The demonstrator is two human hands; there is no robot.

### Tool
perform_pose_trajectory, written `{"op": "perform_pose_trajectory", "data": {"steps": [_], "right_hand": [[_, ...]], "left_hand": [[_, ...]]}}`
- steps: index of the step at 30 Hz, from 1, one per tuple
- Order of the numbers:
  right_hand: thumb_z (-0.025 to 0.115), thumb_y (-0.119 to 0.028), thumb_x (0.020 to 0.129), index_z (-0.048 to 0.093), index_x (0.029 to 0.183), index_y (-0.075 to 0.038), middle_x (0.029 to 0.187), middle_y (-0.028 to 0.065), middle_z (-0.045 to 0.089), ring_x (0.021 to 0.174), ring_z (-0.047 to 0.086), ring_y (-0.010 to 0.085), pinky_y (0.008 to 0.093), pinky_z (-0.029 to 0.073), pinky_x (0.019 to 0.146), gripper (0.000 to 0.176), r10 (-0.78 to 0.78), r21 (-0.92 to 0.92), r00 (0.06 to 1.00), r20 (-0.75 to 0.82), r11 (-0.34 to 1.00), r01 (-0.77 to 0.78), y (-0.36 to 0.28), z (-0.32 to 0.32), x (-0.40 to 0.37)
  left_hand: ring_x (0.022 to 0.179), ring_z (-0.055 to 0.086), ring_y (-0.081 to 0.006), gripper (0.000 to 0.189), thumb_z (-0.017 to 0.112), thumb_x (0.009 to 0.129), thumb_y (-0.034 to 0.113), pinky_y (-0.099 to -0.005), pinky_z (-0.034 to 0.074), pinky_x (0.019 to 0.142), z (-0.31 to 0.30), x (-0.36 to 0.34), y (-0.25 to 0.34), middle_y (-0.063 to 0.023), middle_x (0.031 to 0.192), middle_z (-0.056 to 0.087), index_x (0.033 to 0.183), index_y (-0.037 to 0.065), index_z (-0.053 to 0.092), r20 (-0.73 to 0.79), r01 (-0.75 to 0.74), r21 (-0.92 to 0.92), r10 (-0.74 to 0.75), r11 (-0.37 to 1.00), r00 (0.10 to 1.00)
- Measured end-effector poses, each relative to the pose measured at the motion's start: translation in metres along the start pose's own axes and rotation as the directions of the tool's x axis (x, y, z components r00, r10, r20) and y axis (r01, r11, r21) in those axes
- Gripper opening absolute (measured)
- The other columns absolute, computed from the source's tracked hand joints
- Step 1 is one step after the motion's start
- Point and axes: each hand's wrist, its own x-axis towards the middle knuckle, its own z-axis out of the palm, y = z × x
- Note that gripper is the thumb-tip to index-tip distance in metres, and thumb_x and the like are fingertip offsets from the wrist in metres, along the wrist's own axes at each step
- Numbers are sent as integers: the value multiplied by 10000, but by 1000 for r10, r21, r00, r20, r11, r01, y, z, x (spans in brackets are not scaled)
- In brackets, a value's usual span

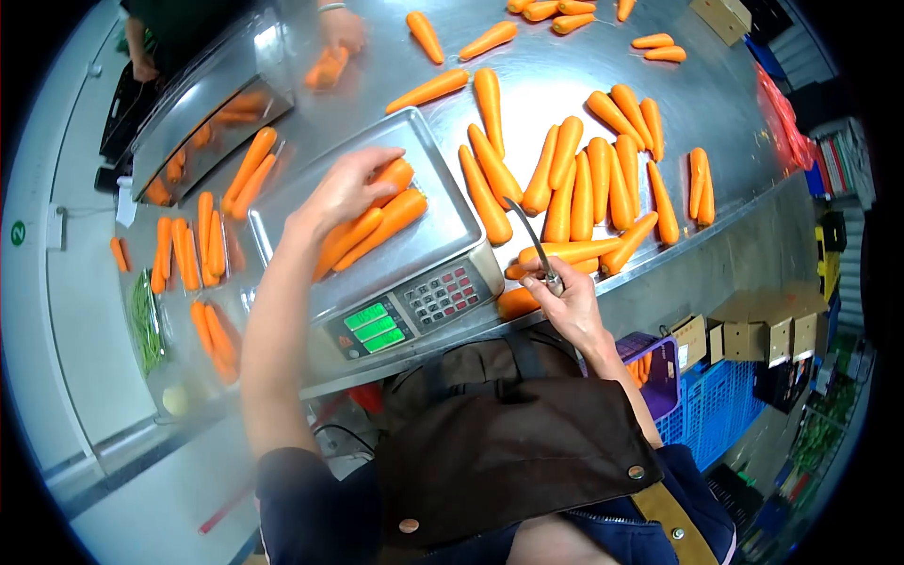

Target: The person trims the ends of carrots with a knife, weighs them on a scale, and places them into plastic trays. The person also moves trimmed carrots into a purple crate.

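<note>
My left hand is closed over a carrot on the metal tray of a weighing scale. Beside it on the tray lie more carrots, partly under my fingers. The scale's green display is lit; its digits are too blurred to read. My right hand grips a curved knife, its blade pointing up and away from me. Below and around that blade lie loose carrots, and several more stand in a row just beyond.
Another person's hand holds carrots at the upper left, near a shiny metal box. Packs of carrots and green beans lie left. Red plastic hangs over the right edge. Crates stand below right.
</note>
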Motion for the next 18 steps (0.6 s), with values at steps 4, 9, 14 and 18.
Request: {"op": "perform_pose_trajectory", "data": {"steps": [4, 9, 14, 18], "right_hand": [[646, -107, 905, 673, 1117, -23, 867, 59, 710, 825, 657, 103, 269, 515, 781, 230, 42, -40, 998, -38, 998, -43, 5, -6, -10], [653, -132, 901, 676, 1133, -42, 814, 53, 691, 775, 644, 100, 271, 514, 749, 250, 38, -82, 997, -64, 996, -43, 9, -9, -15], [660, -138, 897, 672, 1132, -37, 810, 54, 687, 760, 643, 106, 275, 517, 738, 256, 45, -67, 996, -83, 996, -50, 13, -10, -14], [668, -147, 893, 662, 1112, -22, 853, 84, 699, 798, 665, 135, 286, 521, 758, 252, 83, -44, 996, -33, 995, -84, 14, -6, -10]], "left_hand": [[1069, 593, -311, 520, 683, 848, 39, -371, 457, 978, -9, 5, 20, -137, 1210, 609, 1347, 54, 536, 155, 27, 121, -45, 992, 987], [1129, 558, -337, 491, 643, 868, 45, -379, 449, 1001, -7, -1, 24, -155, 1231, 577, 1346, 57, 531, 154, -23, 218, -11, 976, 988], [1288, 458, -377, 550, 583, 914, 159, -418, 374, 1094, 7, -23, 4, -196, 1407, 468, 1434, 66, 429, -37, -105, 206, 115, 973, 993], [1342, 407, -384, 639, 552, 933, 293, -444, 291, 1136, 18, -38, -6, -219, 1439, 447, 1481, 42, 341, -88, -26, 207, 45, 978, 995]]}}
